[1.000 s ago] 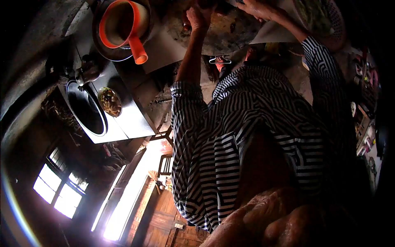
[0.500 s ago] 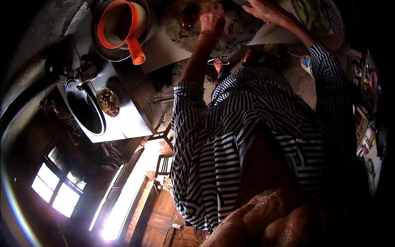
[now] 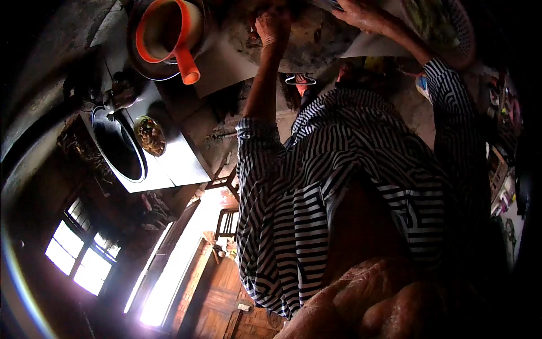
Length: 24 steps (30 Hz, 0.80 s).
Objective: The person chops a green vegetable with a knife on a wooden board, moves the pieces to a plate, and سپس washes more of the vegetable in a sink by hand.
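Note:
At the top edge, my left hand (image 3: 272, 28) is closed over a round, dark brown surface (image 3: 322, 42) that looks like a chopping board. Its fingers curl around something dark and reddish, too shadowed to name. To the right, my right hand (image 3: 361, 16) reaches over the far side of that surface. Its fingers bend against a thin greyish thing cut off by the frame edge; the kind is unclear. Dark scraps lie on the surface near my left hand.
An orange-handled dipper (image 3: 188, 68) rests in a round pan at upper left. Below are a wok (image 3: 116, 152) and a bowl of food (image 3: 151, 137) on a pale counter (image 3: 175, 169). A mesh basket (image 3: 462, 31) with green vegetables stands at upper right.
My left hand has moved left and curled more tightly. My right hand has shifted only slightly, and a greyish edge shows beside its fingers. The view has tilted a little.

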### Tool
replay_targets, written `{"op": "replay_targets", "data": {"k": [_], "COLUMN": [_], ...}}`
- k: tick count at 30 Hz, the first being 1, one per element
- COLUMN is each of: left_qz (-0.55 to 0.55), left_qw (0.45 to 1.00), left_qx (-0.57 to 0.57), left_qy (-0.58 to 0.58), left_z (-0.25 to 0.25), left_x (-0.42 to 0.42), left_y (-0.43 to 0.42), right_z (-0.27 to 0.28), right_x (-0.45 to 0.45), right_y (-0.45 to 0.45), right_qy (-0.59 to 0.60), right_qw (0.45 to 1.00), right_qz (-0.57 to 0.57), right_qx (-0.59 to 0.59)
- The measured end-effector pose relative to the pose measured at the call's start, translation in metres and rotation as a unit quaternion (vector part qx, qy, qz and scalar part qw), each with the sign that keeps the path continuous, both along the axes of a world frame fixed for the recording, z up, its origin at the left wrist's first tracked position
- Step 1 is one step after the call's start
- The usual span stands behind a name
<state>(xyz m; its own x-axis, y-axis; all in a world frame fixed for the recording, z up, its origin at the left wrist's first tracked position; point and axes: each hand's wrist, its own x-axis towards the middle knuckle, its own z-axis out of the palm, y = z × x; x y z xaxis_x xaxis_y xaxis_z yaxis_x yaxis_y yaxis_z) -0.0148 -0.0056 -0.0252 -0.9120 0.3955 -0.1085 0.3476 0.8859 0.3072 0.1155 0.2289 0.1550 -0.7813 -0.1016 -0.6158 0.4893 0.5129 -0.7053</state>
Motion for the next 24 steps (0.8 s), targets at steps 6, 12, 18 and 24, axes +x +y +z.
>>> {"op": "replay_targets", "data": {"k": [6,12,18,24], "left_qz": [-0.085,-0.011,-0.110,-0.225], "left_qw": [0.974,0.971,0.977,0.954], "left_qx": [0.163,0.122,0.135,0.139], "left_qy": [0.135,0.206,0.125,0.142], "left_z": [0.019,-0.099,-0.041,-0.006], "left_x": [0.014,-0.020,-0.006,0.004], "left_y": [-0.026,-0.036,-0.020,-0.010], "right_z": [-0.074,-0.081,-0.059,-0.072], "right_x": [-0.009,0.013,0.017,0.025], "right_y": [0.009,0.024,0.009,0.017], "right_qy": [0.074,0.347,0.307,0.217], "right_qw": [0.991,0.765,-0.486,-0.614], "right_qz": [0.074,0.382,0.351,0.277], "right_qx": [0.079,0.385,0.740,0.707]}}
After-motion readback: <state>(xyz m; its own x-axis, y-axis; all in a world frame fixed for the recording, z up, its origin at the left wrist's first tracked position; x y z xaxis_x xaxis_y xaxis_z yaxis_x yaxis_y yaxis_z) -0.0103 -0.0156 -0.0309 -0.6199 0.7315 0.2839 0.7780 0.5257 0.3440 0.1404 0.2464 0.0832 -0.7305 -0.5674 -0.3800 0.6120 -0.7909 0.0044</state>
